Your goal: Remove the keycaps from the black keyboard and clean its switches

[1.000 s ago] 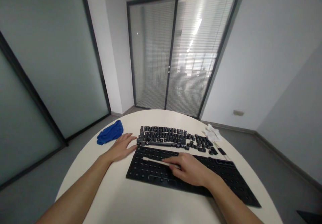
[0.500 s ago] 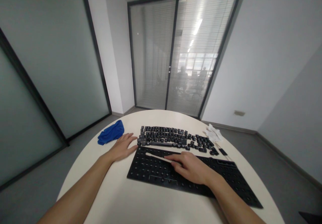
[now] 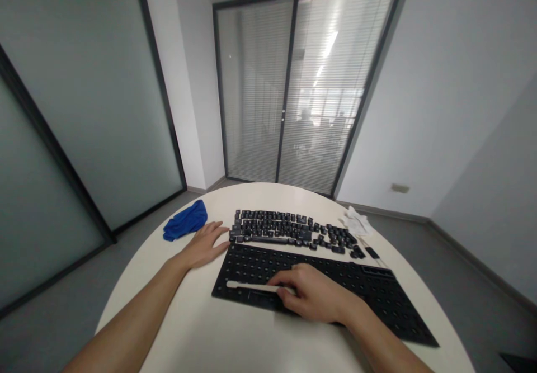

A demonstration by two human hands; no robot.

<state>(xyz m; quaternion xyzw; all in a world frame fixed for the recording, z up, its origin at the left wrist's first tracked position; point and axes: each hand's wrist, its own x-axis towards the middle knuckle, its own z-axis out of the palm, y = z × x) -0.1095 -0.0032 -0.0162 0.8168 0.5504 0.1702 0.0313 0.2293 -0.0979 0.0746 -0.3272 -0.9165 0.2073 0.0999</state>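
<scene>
My right hand is closed around the handle of a white toothbrush, a slim stick with a slightly wider head; its bristles are too small to make out. The head lies over the lower left part of a black keyboard base, which has its keycaps off and shows rows of small round key seats. Flat on the table, my left hand rests with fingers apart beside the base's upper left corner. Its fingertips come close to the loose black keycaps, laid out in rows behind the base.
A crumpled blue cloth lies beyond my left hand. White crumpled tissue sits at the right, near a small black piece. The round white table has a curved edge. Beyond stands a glass partition with blinds.
My right hand has brought the toothbrush down toward the near edge of the keyboard base and a little left. My left hand has stayed in place.
</scene>
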